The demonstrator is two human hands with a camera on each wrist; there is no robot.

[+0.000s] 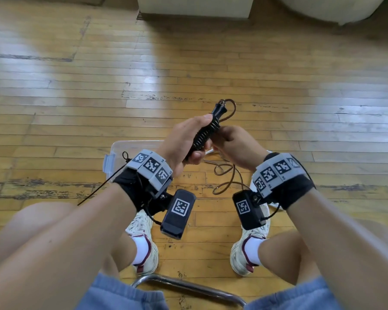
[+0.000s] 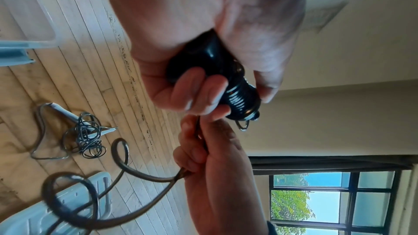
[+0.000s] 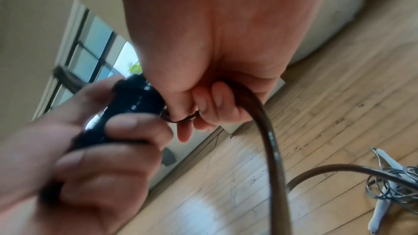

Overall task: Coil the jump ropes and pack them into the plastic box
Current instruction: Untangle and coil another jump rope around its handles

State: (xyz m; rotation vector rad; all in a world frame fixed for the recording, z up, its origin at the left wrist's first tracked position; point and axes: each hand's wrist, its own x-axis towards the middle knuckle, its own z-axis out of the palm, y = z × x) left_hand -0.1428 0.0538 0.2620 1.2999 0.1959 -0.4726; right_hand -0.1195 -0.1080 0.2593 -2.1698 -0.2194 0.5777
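Worn wooden floorboards (image 1: 188, 63) spread under a seated person, with a pale block of furniture (image 1: 195, 6) at the far edge. Bare knees and white sneakers (image 1: 143, 240) frame the near side, above a chrome tube (image 1: 188, 287).

Clear and low, the plastic box (image 1: 121, 151) sits on the floor just behind the left wrist, mostly hidden by it; its lid (image 2: 29, 217) lies near the right arm.

Both hands are raised together over the floor. Left hand (image 1: 184, 144) has its fingers curled round a black handle (image 1: 207, 128) already wound with turns of cord, thumb along the top. Right hand (image 1: 235, 146) touches the handle's side and pinches the dark cord (image 3: 269, 131) in its closed fingers; from there the cord falls in loose loops (image 1: 226, 175) to the boards between the feet.

Apart from the hands, a second jump rope (image 2: 86, 135), grey with pale handles, lies on the floor in a tangled bundle.
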